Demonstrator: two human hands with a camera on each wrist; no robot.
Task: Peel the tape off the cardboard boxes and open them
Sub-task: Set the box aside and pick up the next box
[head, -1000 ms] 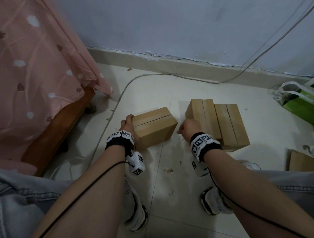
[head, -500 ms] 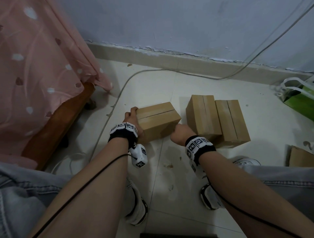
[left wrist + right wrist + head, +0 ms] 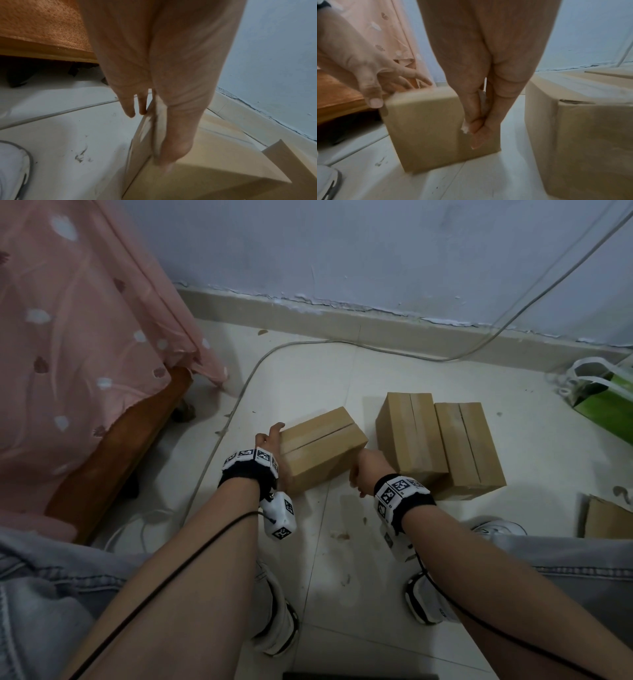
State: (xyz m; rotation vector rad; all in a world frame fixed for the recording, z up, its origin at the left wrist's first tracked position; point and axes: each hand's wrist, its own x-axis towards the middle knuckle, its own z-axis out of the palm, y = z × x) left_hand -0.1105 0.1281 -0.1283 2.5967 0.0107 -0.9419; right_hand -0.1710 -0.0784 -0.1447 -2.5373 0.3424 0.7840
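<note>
Floor point(image 3: 342, 378): pale tiles, scuffed, and all the work is happening down here by the wall.
Bed point(image 3: 113, 453): off to the left, a pink cover hanging over its wooden edge.
Two far boxes point(image 3: 411, 436): side by side and touching, flaps shut, a strip down each top seam. Untouched, I'd say.
Near box point(image 3: 318, 446): angled on the floor between the hands, seam shut, tape across the top.
Left hand point(image 3: 270, 440): clamped on the box's left end, thumb on the near corner, fingers spread over the far edge, holding it steady.
Right hand point(image 3: 366, 470): at the box's right end, fingertips pinched tight together on a whitish scrap point(image 3: 465, 127), probably a tape end, though it's too blurred to be sure.
Progress: barely begun by my reckoning. No box open, three left to strip and open.
Hard to see: where the tape ends on the box's far sides. A brown cardboard piece point(image 3: 606, 518) sits cut off at the right edge.
</note>
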